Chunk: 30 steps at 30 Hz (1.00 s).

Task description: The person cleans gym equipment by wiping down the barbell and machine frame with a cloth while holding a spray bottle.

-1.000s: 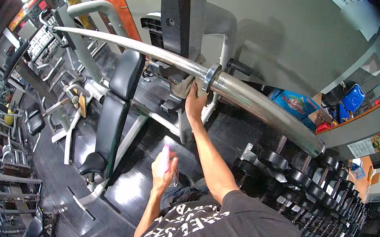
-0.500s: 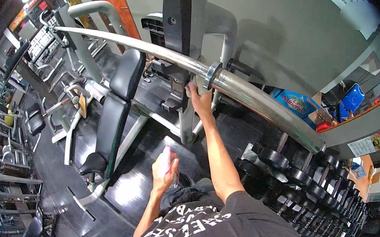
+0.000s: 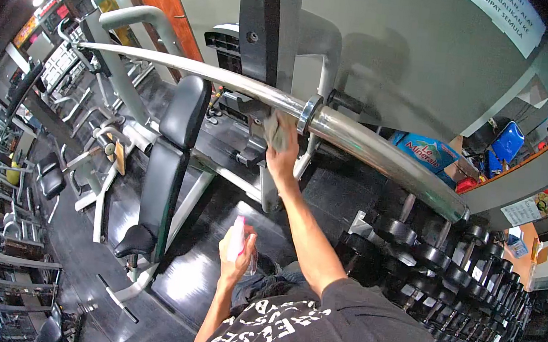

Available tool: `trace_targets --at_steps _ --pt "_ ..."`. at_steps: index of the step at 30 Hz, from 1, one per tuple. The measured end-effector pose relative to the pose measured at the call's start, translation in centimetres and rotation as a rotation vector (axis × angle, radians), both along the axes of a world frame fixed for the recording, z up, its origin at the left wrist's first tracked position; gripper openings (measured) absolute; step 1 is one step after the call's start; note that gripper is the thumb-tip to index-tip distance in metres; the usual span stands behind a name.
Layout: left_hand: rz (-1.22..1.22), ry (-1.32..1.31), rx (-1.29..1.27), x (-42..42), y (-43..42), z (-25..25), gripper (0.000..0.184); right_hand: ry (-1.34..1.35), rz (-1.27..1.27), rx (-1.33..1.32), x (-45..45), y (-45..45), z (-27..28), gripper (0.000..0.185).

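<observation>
My right hand (image 3: 282, 157) holds a grey-brown cloth (image 3: 279, 131) against the bench's upright, just below the long metal barbell (image 3: 370, 142) and left of its collar (image 3: 309, 113). Lower down, my left hand (image 3: 236, 255) is wrapped round a spray bottle (image 3: 237, 239) with a white and pink top; its clear body shows partly beside my fingers. The barbell crosses in front of a grey and black upright (image 3: 259, 36). Left of my hands stands the black padded bench (image 3: 170, 153) on its pale frame.
A rack of black dumbbells (image 3: 429, 254) stands at the right. Behind the barbell's thick end sits a blue box (image 3: 425, 151) near a counter. Gym machines (image 3: 15, 190) line the left side. A paper sign (image 3: 503, 21) hangs on the grey wall.
My right hand and the cloth have shifted left from beside the collar, and more of the cloth shows. My left hand keeps its hold on the bottle. The view has tilted slightly.
</observation>
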State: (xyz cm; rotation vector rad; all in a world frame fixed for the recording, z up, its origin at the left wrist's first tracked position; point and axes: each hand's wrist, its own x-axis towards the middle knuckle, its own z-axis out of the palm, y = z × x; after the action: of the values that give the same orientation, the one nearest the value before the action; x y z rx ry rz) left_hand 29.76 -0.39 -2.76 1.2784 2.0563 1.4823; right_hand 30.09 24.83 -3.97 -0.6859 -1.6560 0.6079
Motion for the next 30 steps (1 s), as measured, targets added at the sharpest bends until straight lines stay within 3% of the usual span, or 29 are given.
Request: trace_targets --at_steps 2,4,6,8,9,11,14,16,17,21,23,25,26,28,30 --pt "0.014 -0.079 0.012 0.0 -0.2 -0.2 0.017 0.041 -0.012 -0.071 1.0 -2.7 -3.2 0.055" --pt "0.024 -0.160 0.020 -0.2 0.2 -0.5 0.018 0.008 0.050 -0.241 1.8 -3.3 -10.9 0.052" --pt "-0.014 0.088 0.048 -0.5 0.6 -0.7 0.017 -0.027 0.124 -0.385 3.2 -3.1 -13.4 0.052" --pt "-0.017 0.065 0.058 -0.1 0.7 0.2 0.017 -0.018 0.123 -0.434 3.7 -2.4 -13.2 0.049" --pt "-0.015 0.043 0.069 0.1 0.8 0.7 0.016 0.076 -0.020 -0.298 3.3 -2.5 -10.1 0.042" --pt "-0.014 0.079 0.082 0.3 0.8 1.1 0.015 0.349 0.021 -0.334 2.9 -2.5 -2.4 0.041" --pt "-0.024 0.056 0.080 0.3 0.3 1.0 0.014 0.147 0.164 -0.200 2.8 -1.0 1.1 0.040" --pt "-0.031 0.000 0.064 0.4 -0.2 1.0 0.014 0.123 0.105 -0.089 1.3 -1.4 2.2 0.040" --pt "-0.009 -0.050 0.055 0.4 -0.4 1.0 0.014 0.097 0.040 0.022 0.5 -1.7 2.5 0.041" --pt "0.082 -0.247 0.101 0.3 -1.0 0.5 0.012 0.096 0.040 -0.080 0.5 -3.1 -4.2 0.042" --pt "0.074 -0.126 0.106 -0.1 -1.2 0.0 0.013 0.107 0.065 -0.184 2.2 -5.2 -5.6 0.039" --pt "0.053 -0.202 0.070 -0.2 -1.2 -0.4 0.013 -0.126 0.254 -0.751 4.3 -5.4 -7.9 0.035" --pt "0.054 -0.202 0.073 -0.1 -1.1 -0.2 0.013 -0.127 0.254 -0.747 4.6 -5.7 -7.6 0.035" --pt "0.075 -0.239 0.043 0.3 -1.1 0.5 0.014 0.132 0.141 -0.610 5.1 -6.3 -6.9 0.032" --pt "0.060 -0.200 0.044 -0.1 -1.3 -0.7 0.015 0.250 0.241 -0.437 5.2 -6.2 -1.9 0.031"
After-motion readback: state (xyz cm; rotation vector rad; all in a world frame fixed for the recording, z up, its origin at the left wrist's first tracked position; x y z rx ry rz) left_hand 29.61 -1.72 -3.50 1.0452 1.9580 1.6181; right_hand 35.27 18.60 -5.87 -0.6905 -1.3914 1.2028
